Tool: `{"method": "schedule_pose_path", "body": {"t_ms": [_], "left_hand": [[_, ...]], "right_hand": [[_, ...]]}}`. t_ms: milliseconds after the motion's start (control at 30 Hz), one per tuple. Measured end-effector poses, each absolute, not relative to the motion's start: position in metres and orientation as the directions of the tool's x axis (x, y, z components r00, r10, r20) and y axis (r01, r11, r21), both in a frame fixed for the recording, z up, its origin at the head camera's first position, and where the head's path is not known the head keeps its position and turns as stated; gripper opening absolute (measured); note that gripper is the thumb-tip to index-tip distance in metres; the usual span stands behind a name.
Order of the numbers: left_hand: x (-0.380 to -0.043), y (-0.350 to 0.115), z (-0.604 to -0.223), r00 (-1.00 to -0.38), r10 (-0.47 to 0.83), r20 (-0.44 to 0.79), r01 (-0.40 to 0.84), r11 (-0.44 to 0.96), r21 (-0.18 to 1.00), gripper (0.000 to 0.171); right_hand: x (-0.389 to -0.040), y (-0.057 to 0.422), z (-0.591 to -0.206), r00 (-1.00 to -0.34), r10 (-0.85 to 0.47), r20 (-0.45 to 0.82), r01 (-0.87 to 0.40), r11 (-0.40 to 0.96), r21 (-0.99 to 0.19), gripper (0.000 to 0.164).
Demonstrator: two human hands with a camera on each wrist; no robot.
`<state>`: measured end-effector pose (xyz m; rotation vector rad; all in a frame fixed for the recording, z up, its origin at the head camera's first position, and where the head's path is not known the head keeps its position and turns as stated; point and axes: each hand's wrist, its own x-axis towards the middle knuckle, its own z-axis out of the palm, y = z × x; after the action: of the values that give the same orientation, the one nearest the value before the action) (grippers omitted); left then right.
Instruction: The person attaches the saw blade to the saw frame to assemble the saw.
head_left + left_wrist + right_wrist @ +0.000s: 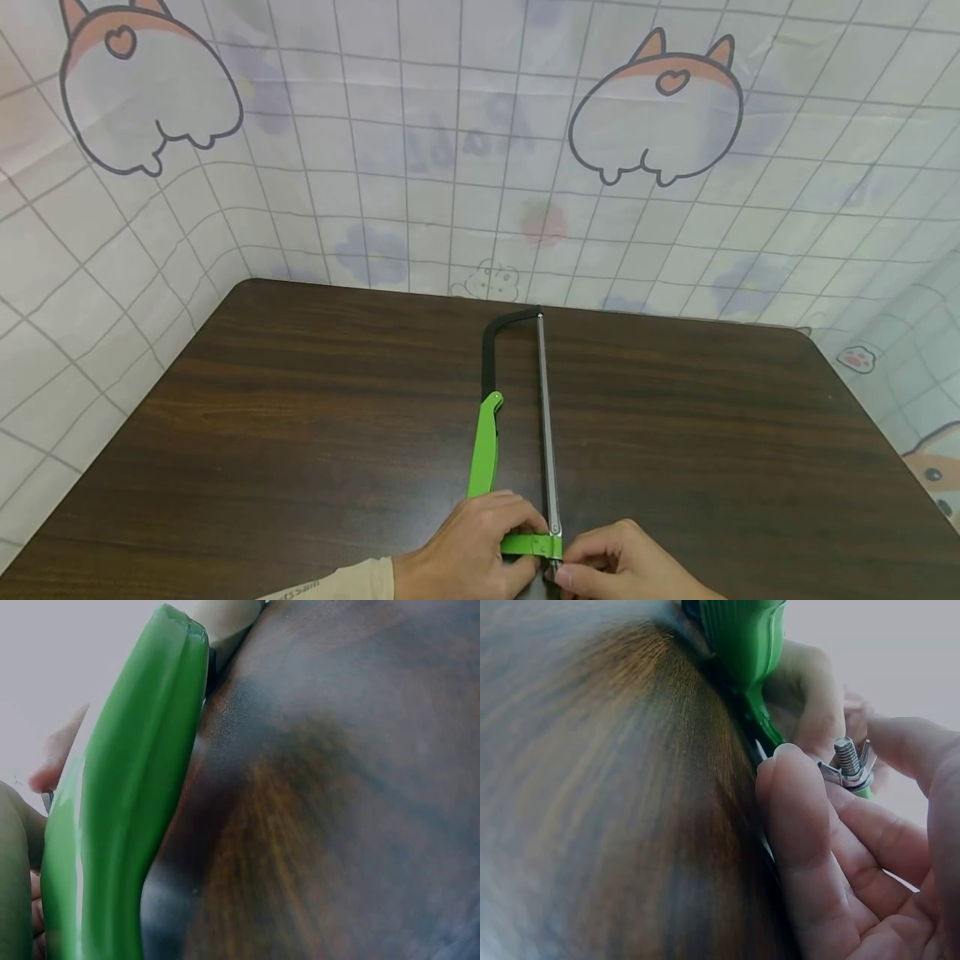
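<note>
A hacksaw lies on the table, with a green rear frame (pixel 483 450), a black front bow (pixel 489 350) and a long silver blade (pixel 548 417). My left hand (pixel 476 546) grips its near end, thumb and fingers around the green blade bracket (pixel 532 546). The green handle (pixel 127 765) fills much of the left wrist view. With thumb and fingertips, my right hand (pixel 626 562) pinches at the metal wing nut (pixel 855 780) on a threaded bolt (pixel 847 755) at the blade's near end. Part of the handle is hidden under the left hand in the head view.
The dark wooden table (pixel 300 400) has rounded far corners. A white grid-patterned cloth (pixel 420 167) with cartoon animals hangs behind it and at both sides. The saw's far tip lies close to the back edge.
</note>
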<state>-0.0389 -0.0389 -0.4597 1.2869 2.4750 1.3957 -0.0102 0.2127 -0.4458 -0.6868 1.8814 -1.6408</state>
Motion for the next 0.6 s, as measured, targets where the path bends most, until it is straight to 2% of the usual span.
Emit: {"method": "schedule_pose_path", "body": {"t_ms": [300, 600], "left_hand": [[-0.0384, -0.0387, -0.4579, -0.654, 0.658, 0.373, 0.668, 0.270, 0.694, 0.020], [-0.0384, -0.0387, -0.4577, -0.658, 0.659, 0.365, 0.660, 0.272, 0.700, 0.020]], "right_hand": [[-0.0105, 0.2109, -0.4428, -0.721, -0.683, -0.114, 0.016, 0.148, -0.989, 0.025], [-0.0113, 0.2122, -0.4422, -0.711, -0.697, -0.097, 0.003, 0.135, -0.991, 0.025]]}}
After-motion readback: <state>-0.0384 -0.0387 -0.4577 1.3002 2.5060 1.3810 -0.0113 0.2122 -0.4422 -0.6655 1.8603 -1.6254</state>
